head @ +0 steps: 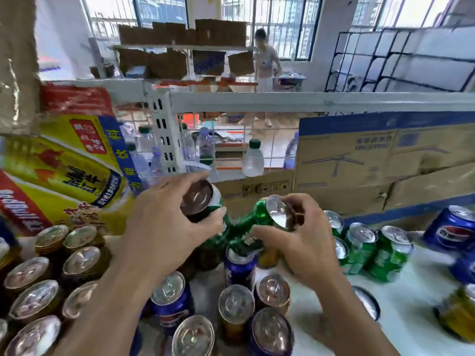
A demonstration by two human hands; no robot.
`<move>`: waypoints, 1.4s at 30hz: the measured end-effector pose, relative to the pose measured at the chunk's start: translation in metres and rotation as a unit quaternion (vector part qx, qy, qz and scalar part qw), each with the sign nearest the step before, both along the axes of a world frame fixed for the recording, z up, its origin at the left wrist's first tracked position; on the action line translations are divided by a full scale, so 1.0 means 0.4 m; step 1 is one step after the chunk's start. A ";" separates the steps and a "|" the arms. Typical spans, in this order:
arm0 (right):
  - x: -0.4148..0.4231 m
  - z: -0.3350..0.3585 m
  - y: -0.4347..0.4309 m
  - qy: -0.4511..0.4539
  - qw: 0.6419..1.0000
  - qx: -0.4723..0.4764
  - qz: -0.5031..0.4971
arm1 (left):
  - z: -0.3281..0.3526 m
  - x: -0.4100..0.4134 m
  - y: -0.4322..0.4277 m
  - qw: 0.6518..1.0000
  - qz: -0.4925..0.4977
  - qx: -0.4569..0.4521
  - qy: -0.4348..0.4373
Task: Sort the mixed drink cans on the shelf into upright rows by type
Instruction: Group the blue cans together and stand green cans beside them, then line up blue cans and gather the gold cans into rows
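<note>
A yellow carton (77, 160) at left and a cardboard box (372, 163) at upper right hide their contents. At centre, above the white shelf (411, 291), the left hand (164, 222) curls round a tilted green can (203, 201) and the right hand (290, 242) grips a second green can (267, 214). An upright green row (372, 250) stands at right, gold cans (77, 263) lower left

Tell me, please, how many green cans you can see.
6 green cans: one held in the left hand, one in the right hand, four standing clustered just right of that hand. Others may be hidden behind the hands.
</note>
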State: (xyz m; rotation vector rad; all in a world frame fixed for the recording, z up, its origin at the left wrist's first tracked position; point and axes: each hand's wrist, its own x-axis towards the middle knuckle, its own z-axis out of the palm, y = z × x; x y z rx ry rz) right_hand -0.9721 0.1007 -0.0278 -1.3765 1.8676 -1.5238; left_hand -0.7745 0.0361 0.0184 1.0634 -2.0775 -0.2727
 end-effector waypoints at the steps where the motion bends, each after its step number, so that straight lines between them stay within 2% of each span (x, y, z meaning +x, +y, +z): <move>1: -0.030 -0.002 0.022 -0.016 0.999 -0.014 -0.028 | 0.001 -0.030 0.003 1.000 -0.027 0.005 0.013; 10: -0.271 -0.049 0.232 -0.048 0.962 -0.063 -0.261 | -0.049 -0.350 0.079 0.972 -0.232 0.035 -0.009; 15: -0.358 -0.104 0.311 0.010 0.944 -0.022 -0.330 | -0.093 -0.490 0.120 0.954 -0.289 0.043 -0.066; 23: -0.420 -0.184 0.331 0.082 0.951 0.089 -0.286 | -0.165 -0.610 0.134 0.938 -0.312 0.081 -0.128; 27: -0.439 -0.206 0.317 0.089 0.957 0.164 -0.220 | -0.209 -0.632 0.133 0.925 -0.297 0.114 -0.210; 32: -0.472 -0.192 0.301 0.092 0.964 0.203 -0.148 | -0.228 -0.654 0.137 0.898 -0.277 0.083 -0.331; 36: -0.521 -0.146 0.294 0.100 0.959 0.246 -0.096 | -0.222 -0.664 0.135 0.896 -0.265 0.066 -0.351; 42: -0.596 -0.119 0.215 0.127 0.953 0.214 -0.171 | -0.229 -0.654 0.126 0.910 -0.241 0.108 -0.320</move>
